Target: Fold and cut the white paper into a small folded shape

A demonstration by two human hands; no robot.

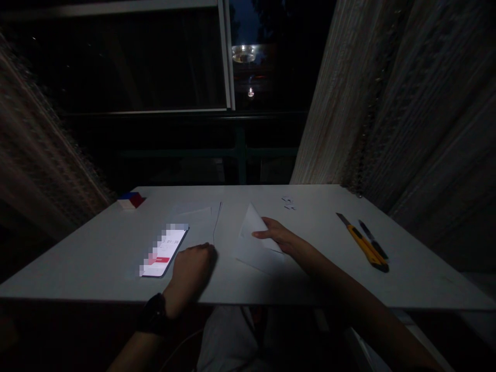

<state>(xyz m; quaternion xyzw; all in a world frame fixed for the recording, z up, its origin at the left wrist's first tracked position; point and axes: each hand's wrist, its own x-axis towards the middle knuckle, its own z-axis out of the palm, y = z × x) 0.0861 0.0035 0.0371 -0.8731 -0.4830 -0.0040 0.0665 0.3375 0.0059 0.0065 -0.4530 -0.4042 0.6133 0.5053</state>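
My right hand (pixel 279 235) grips a folded sheet of white paper (pixel 253 248), its thumb lying on top. The sheet's upper part rises to a point, and its lower part spreads over the table. My left hand (pixel 194 266) rests on the table with fingers curled, beside a phone (pixel 165 253) with a lit screen. Whatever those fingers hold, if anything, is hidden. Just beyond my left hand lie flat white sheets (pixel 199 219), with one edge close to the knuckles.
On the white table (pixel 310 279), a yellow utility knife (pixel 366 245) with its blade out lies at the right, beside a dark pen (pixel 372 239). Small paper scraps (pixel 288 202) lie at the back. A coloured block (pixel 130 200) sits at the far left. Curtains flank a dark window.
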